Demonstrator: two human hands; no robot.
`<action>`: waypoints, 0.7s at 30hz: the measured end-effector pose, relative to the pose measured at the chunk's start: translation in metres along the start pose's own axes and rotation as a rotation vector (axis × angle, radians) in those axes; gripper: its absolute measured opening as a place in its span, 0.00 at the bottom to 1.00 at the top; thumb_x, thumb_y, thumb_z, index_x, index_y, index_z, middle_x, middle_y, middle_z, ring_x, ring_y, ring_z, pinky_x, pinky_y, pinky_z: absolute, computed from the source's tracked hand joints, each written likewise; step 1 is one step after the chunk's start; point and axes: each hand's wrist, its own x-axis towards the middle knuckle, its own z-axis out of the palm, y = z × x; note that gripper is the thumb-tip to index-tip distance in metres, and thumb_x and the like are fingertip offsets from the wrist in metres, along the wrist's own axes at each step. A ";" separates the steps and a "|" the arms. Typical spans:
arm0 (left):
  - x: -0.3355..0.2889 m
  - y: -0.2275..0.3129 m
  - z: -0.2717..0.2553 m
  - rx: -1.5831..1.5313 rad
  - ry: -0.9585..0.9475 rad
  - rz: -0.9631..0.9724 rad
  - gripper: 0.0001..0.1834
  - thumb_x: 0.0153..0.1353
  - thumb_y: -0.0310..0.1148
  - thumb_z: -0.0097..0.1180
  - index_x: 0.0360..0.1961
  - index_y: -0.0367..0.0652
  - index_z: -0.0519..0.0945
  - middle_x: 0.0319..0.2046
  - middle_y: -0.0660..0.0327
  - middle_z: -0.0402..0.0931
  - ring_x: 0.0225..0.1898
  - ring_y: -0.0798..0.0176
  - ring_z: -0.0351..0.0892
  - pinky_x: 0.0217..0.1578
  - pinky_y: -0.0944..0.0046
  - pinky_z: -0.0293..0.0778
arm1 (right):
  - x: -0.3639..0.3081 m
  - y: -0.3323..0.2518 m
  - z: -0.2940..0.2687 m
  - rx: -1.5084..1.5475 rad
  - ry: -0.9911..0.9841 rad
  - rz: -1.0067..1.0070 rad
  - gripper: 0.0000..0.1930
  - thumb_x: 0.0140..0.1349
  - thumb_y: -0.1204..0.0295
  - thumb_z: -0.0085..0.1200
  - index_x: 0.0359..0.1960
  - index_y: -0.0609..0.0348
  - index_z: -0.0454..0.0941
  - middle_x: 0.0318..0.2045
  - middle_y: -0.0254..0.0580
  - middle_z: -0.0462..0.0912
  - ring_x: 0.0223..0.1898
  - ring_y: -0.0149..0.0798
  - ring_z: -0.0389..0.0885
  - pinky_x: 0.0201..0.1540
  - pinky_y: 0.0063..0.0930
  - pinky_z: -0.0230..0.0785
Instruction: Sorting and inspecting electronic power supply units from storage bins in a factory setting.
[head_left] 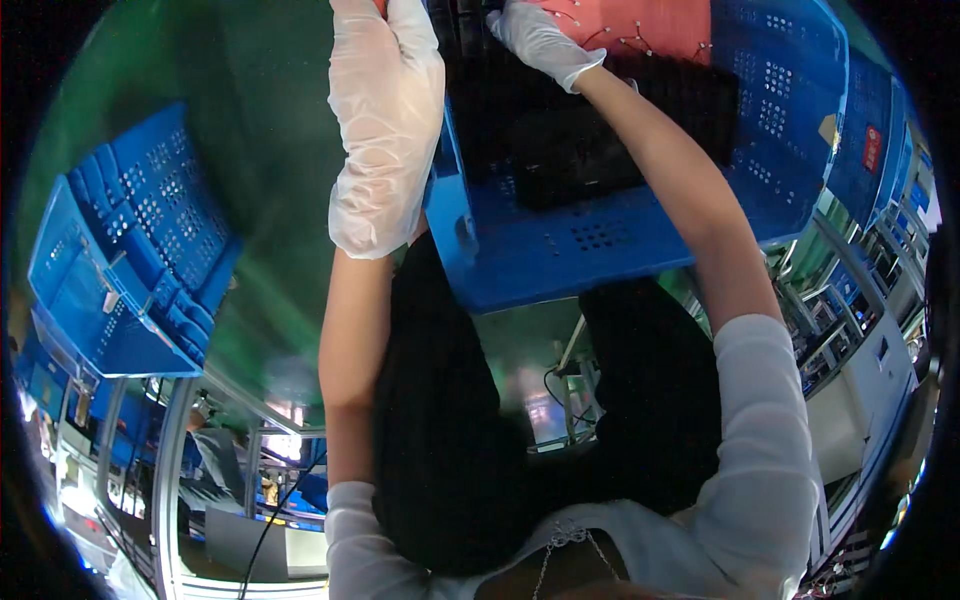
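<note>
My left hand, in a loose white glove, reaches to the top edge just left of a blue plastic crate. A sliver of something red shows between its fingers, which close around it; the rest is cut off. My right hand, gloved too, is over the crate beside a pink-red sheet dotted with small wired parts. Its thumb side points left, but most fingers are out of frame, so its grip cannot be made out. Dark black items lie in the crate under my right forearm.
Another blue perforated crate with dividers stands at the left on the green surface. My legs are below the near crate. Metal frames and a grey panel are at the right; a seated person is at the lower left.
</note>
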 end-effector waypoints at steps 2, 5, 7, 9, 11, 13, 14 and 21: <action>0.002 0.003 -0.001 -0.046 -0.037 -0.017 0.28 0.73 0.37 0.41 0.69 0.32 0.58 0.62 0.40 0.67 0.63 0.43 0.69 0.62 0.55 0.64 | -0.005 0.003 -0.005 0.139 -0.031 0.035 0.04 0.55 0.74 0.49 0.31 0.58 0.75 0.18 0.43 0.73 0.20 0.41 0.71 0.19 0.37 0.63; -0.002 0.002 -0.010 -0.072 -0.038 -0.055 0.28 0.72 0.36 0.43 0.68 0.32 0.59 0.62 0.40 0.68 0.62 0.44 0.70 0.61 0.56 0.65 | 0.009 -0.004 -0.006 0.131 0.001 0.127 0.05 0.56 0.73 0.48 0.32 0.58 0.75 0.18 0.43 0.73 0.20 0.41 0.72 0.21 0.38 0.64; -0.003 -0.008 -0.011 -0.070 -0.021 -0.061 0.27 0.72 0.34 0.45 0.68 0.32 0.60 0.61 0.40 0.68 0.61 0.45 0.70 0.61 0.55 0.65 | 0.010 0.010 -0.013 -0.062 0.079 0.078 0.05 0.57 0.73 0.48 0.33 0.58 0.74 0.18 0.42 0.73 0.20 0.40 0.72 0.22 0.38 0.64; -0.003 -0.030 -0.009 -0.131 -0.030 0.003 0.27 0.73 0.41 0.44 0.64 0.31 0.64 0.46 0.53 0.79 0.44 0.61 0.75 0.49 0.63 0.70 | 0.011 0.014 -0.012 -0.272 0.136 0.045 0.05 0.57 0.73 0.47 0.33 0.58 0.74 0.17 0.41 0.72 0.20 0.40 0.72 0.22 0.39 0.64; 0.001 -0.024 0.000 -0.179 -0.109 0.091 0.30 0.73 0.40 0.43 0.68 0.32 0.57 0.49 0.52 0.77 0.47 0.61 0.75 0.52 0.64 0.69 | 0.005 0.003 -0.001 0.273 -0.117 -0.045 0.14 0.62 0.66 0.47 0.43 0.64 0.76 0.30 0.50 0.80 0.32 0.48 0.80 0.35 0.44 0.72; -0.001 -0.030 0.006 -0.127 0.054 0.092 0.26 0.69 0.39 0.49 0.63 0.34 0.67 0.39 0.42 0.80 0.39 0.44 0.81 0.44 0.55 0.75 | 0.021 0.005 -0.004 0.839 -0.224 0.353 0.11 0.61 0.66 0.51 0.37 0.61 0.79 0.27 0.51 0.81 0.30 0.49 0.82 0.35 0.42 0.74; 0.000 -0.032 -0.001 -0.014 -0.053 0.107 0.29 0.72 0.38 0.43 0.69 0.34 0.55 0.44 0.41 0.77 0.41 0.47 0.80 0.47 0.55 0.73 | 0.030 0.010 -0.012 1.410 -0.289 0.732 0.08 0.60 0.67 0.55 0.32 0.58 0.82 0.25 0.52 0.81 0.28 0.49 0.83 0.35 0.40 0.76; 0.000 -0.024 -0.009 -0.027 -0.047 -0.014 0.28 0.73 0.39 0.41 0.68 0.34 0.57 0.43 0.50 0.78 0.41 0.58 0.77 0.48 0.62 0.72 | 0.032 0.020 -0.045 1.326 -0.124 0.691 0.16 0.66 0.62 0.48 0.33 0.67 0.75 0.23 0.59 0.81 0.27 0.56 0.83 0.29 0.46 0.75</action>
